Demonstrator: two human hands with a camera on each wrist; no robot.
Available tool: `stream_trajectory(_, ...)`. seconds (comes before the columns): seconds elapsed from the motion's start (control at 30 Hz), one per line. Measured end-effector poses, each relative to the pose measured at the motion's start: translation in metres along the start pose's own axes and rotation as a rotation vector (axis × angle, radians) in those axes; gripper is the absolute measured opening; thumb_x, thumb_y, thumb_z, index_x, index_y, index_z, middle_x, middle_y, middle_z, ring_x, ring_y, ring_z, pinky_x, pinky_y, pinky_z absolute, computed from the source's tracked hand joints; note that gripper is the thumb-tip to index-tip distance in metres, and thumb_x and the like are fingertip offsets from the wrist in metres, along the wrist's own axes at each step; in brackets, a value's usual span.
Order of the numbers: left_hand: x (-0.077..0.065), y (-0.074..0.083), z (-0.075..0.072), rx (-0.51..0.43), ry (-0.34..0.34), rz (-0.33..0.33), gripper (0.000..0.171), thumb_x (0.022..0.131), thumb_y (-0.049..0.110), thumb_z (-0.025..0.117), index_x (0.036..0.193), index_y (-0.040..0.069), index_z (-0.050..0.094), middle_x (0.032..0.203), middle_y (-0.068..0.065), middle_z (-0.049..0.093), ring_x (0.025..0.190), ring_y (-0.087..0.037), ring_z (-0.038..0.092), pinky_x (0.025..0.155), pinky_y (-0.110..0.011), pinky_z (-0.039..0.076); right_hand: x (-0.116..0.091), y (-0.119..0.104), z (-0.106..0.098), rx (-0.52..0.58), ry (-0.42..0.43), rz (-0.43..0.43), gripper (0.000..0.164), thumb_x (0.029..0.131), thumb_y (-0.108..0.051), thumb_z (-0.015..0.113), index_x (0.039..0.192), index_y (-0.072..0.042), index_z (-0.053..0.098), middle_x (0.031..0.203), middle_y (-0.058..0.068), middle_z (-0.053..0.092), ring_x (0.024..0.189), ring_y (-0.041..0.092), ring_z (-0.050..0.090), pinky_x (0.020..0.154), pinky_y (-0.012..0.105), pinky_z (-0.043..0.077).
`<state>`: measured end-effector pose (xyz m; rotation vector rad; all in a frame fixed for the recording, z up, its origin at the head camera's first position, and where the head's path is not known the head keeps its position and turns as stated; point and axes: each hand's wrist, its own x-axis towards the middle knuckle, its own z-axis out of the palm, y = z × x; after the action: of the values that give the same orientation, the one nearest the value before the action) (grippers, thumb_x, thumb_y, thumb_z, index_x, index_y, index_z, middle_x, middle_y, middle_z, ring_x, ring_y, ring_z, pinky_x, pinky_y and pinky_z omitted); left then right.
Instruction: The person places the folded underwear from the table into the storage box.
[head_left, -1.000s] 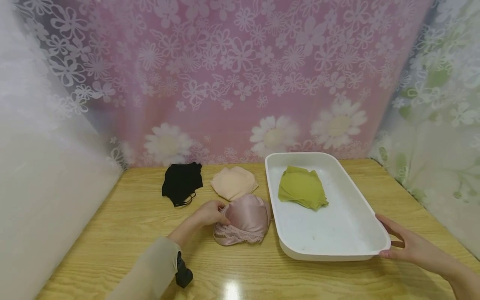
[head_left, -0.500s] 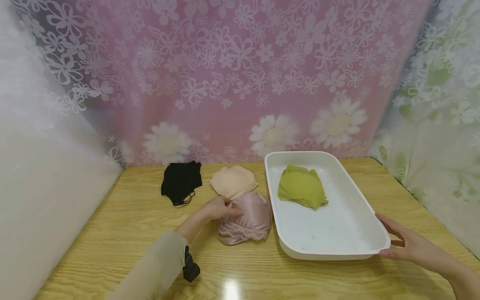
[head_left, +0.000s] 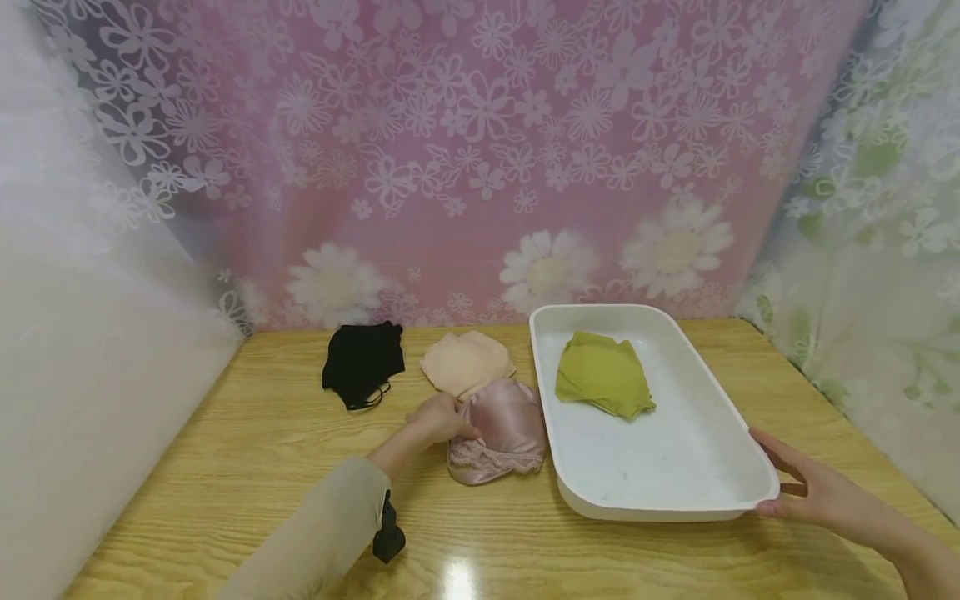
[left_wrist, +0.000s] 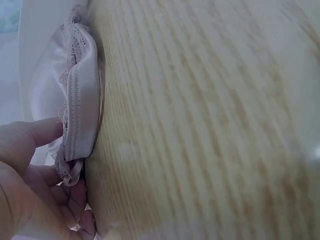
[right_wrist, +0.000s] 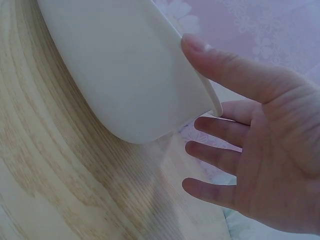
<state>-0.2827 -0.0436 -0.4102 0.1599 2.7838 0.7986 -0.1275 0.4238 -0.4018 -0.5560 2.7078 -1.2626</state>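
A dusty-pink satin bra point(head_left: 506, 417) with lace trim lies folded on the table, left of a white plastic tub point(head_left: 667, 492). My left hand point(head_left: 442, 419) pinches the bra's left end, thumb on top. In the left wrist view that hand point(left_wrist: 30, 175) has its fingers tucked under the bra's band and strap, close to the tabletop. At the tub's near right corner is my right hand point(head_left: 825, 496). Seen from the right wrist, its thumb rests at the tub's rim while the other fingers point(right_wrist: 215, 155) stretch out straight beside it. A folded olive-green garment point(head_left: 606, 375) sits inside the tub.
Behind the bra lies a folded beige garment point(head_left: 467, 364), which it overlaps. Farther left is a black folded garment point(head_left: 363, 364) with thin straps. Pink flowered curtain point(head_left: 450, 167) hangs behind the wooden table point(head_left: 262, 433), with pale sheeting at both sides.
My left hand has shifted slightly right and takes in the bra's left end, which now lies folded further in. The right hand and the tub stay put.
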Motion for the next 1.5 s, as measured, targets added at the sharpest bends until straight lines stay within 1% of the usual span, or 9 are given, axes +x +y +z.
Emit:
stream_trajectory(0.1,0.001,-0.002,0.001,-0.008,0.005,0.016,0.026,0.071,0.032,0.08,0.074,0.012,0.063,0.075,0.002,0.057,0.07,-0.018,0.049,0.082,-0.05,0.036,0.0,0.0,0.0,0.013,-0.004,-0.006,0.081,0.086,0.004,0.059,0.148,0.001,0.007,0.13,-0.039,0.022,0.11,-0.021,0.031,0.07,0.023,0.051)
stream_trajectory(0.2,0.002,-0.007,0.001,-0.078,0.021,0.05,0.016,0.074,0.024,0.077,0.08,0.011,0.07,0.077,0.002,0.058,0.07,-0.016,0.048,0.074,-0.039,0.038,-0.001,0.001,0.0,0.019,-0.01,-0.006,0.082,0.086,0.004,0.059,0.148,0.0,0.006,0.13,-0.039,0.022,0.109,-0.021,0.032,0.069,0.024,0.052)
stream_trajectory(0.37,0.0,-0.016,-0.008,-0.334,0.063,0.093,0.01,0.081,0.012,0.069,0.084,0.002,0.067,0.072,-0.002,0.054,0.062,-0.014,0.046,0.053,-0.025,0.039,-0.001,0.0,-0.001,0.042,-0.021,0.006,0.081,0.087,0.004,0.059,0.148,0.001,0.005,0.129,-0.038,0.023,0.107,-0.017,0.038,0.068,0.026,0.053)
stream_trajectory(0.6,-0.008,-0.018,-0.031,-0.674,0.097,0.169,0.02,0.085,0.005,0.066,0.101,-0.008,0.067,0.082,-0.011,0.067,0.069,-0.016,0.064,0.064,-0.036,0.055,0.0,0.001,-0.002,0.048,-0.025,0.016,0.081,0.087,0.004,0.059,0.146,0.005,0.004,0.126,-0.039,0.024,0.104,-0.015,0.041,0.067,0.027,0.053)
stream_trajectory(0.9,-0.023,-0.002,-0.064,-0.81,0.105,0.248,0.021,0.085,0.003,0.066,0.1,-0.012,0.067,0.087,-0.017,0.067,0.067,-0.017,0.066,0.068,-0.039,0.055,-0.001,0.0,-0.002,0.024,-0.02,0.027,0.082,0.087,0.003,0.059,0.147,0.001,0.004,0.127,-0.039,0.022,0.105,-0.016,0.039,0.067,0.027,0.053)
stream_trajectory(1.13,-0.032,0.017,-0.083,-0.827,0.111,0.311,0.025,0.084,0.006,0.068,0.104,-0.009,0.067,0.089,-0.018,0.068,0.069,-0.017,0.066,0.065,-0.033,0.055,-0.001,-0.001,-0.003,0.034,-0.026,0.041,0.082,0.087,0.002,0.059,0.148,0.0,0.003,0.126,-0.039,0.022,0.103,-0.015,0.041,0.067,0.027,0.053)
stream_trajectory(1.27,-0.034,0.033,-0.089,-0.848,0.13,0.372,0.012,0.083,0.006,0.069,0.08,-0.004,0.068,0.07,-0.008,0.065,0.065,-0.016,0.064,0.063,-0.032,0.055,0.0,-0.001,-0.003,0.032,-0.027,0.054,0.082,0.088,0.002,0.059,0.148,0.0,0.003,0.125,-0.039,0.021,0.102,-0.015,0.041,0.066,0.028,0.053)
stream_trajectory(1.33,-0.034,0.042,-0.091,-0.866,0.127,0.396,0.021,0.083,0.005,0.069,0.065,0.0,0.06,0.063,-0.004,0.06,0.063,-0.016,0.062,0.063,-0.031,0.055,0.0,-0.001,-0.003,0.034,-0.029,0.06,0.082,0.088,0.001,0.059,0.148,0.0,0.003,0.125,-0.04,0.022,0.102,-0.015,0.042,0.066,0.028,0.053)
stream_trajectory(1.5,-0.035,0.067,-0.092,-0.947,0.094,0.42,0.019,0.084,0.002,0.067,0.066,0.001,0.059,0.064,-0.003,0.057,0.06,-0.013,0.059,0.06,-0.027,0.053,0.0,-0.001,-0.002,0.043,-0.033,0.053,0.082,0.088,0.002,0.058,0.148,0.001,0.003,0.125,-0.039,0.022,0.103,-0.014,0.042,0.067,0.027,0.053)
